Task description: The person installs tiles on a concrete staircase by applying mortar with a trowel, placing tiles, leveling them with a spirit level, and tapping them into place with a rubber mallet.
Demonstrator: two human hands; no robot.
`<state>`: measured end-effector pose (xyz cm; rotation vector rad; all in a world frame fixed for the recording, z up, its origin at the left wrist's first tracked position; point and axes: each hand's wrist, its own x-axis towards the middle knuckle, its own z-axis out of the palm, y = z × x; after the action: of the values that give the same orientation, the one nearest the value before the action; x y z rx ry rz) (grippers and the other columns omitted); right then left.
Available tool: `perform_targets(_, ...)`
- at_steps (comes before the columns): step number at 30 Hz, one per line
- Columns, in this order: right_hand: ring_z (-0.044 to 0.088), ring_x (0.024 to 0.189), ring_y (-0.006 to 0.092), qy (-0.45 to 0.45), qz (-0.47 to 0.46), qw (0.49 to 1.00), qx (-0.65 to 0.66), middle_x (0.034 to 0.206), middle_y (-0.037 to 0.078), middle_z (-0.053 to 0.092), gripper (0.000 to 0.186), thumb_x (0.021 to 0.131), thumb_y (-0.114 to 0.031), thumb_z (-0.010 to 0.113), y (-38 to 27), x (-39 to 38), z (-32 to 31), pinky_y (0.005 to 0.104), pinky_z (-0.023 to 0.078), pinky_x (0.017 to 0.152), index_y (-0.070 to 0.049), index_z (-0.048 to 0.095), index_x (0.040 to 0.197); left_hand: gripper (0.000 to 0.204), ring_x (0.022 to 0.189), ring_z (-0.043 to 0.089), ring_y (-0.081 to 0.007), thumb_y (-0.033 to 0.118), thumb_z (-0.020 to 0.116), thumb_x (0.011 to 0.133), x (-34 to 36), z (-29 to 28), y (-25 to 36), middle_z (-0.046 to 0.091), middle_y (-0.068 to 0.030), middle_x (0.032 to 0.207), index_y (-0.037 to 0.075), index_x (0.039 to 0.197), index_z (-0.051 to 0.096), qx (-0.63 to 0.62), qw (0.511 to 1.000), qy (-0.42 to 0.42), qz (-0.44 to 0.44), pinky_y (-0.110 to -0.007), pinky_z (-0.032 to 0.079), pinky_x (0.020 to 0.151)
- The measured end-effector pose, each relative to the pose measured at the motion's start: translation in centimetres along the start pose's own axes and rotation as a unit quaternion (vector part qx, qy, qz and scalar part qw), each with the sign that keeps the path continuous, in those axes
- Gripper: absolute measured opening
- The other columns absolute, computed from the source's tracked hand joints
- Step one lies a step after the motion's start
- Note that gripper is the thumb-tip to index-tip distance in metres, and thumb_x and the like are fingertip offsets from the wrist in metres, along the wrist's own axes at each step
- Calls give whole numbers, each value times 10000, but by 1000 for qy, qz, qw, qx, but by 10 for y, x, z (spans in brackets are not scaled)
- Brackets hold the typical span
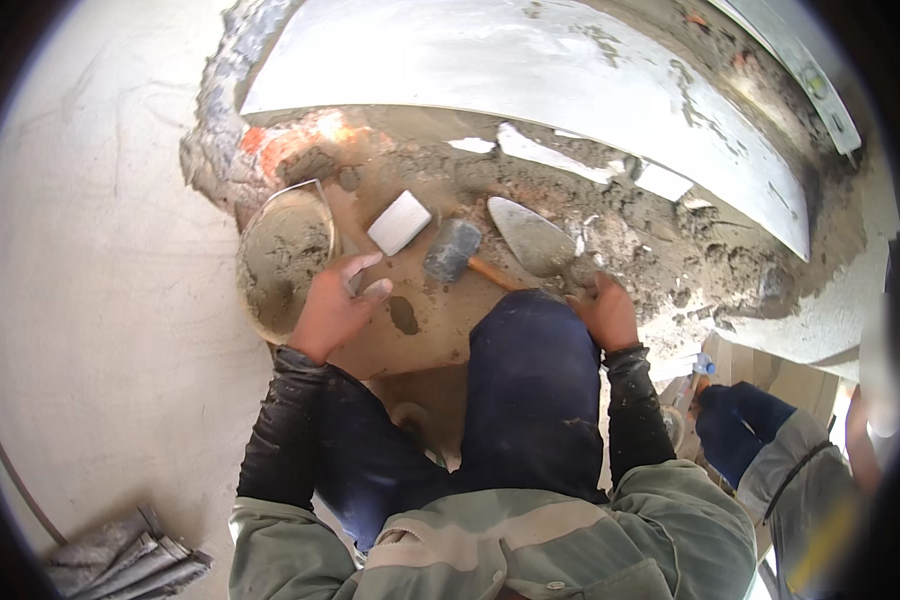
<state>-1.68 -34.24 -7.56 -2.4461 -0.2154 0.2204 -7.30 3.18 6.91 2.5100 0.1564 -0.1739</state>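
Observation:
My left hand (342,305) hovers by the rim of a bucket (260,225) of wet grey mortar, its fingers apart and holding nothing. A small white rectangular block (399,222) lies beyond it. To the block's right is a rubber mallet (451,249) with a grey head and wooden handle, partly hidden by my knee. My right hand (604,310) has its fingers curled at the handle end of a pointed trowel (526,232), whose mortar-smeared blade lies on the work surface. The handle is mostly hidden by the hand.
A large pale panel (510,60) spans the back above rough mortar and white scraps (664,180). A metal level (815,85) lies at upper right. Another person (790,460) is at lower right. Folded grey cloth or sacking (125,560) lies at lower left on the pale surface.

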Motion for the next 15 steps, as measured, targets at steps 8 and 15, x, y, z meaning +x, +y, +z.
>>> perform_targets(8, 654, 802, 454, 21, -61, 998, -24, 840, 256, 660, 315, 819, -268, 727, 0, 5, 0, 524, 519, 693, -22, 604, 973, 376, 1042, 653, -318, 201, 770, 843, -24, -38, -35, 681, -173, 1117, 23, 1159, 671, 135, 941, 309, 26, -399, 519, 912)
perform_targets(15, 634, 749, 474, 41, -36, 997, -62, 800, 268, 656, 234, 874, -225, 646, -65, -12, -40, 524, 497, 667, -6, 579, 925, 529, 978, 603, -208, 229, 703, 936, -93, -5, -153, 606, -139, 1109, -73, 1303, 472, -580, 683, 339, -286, -327, 531, 810)
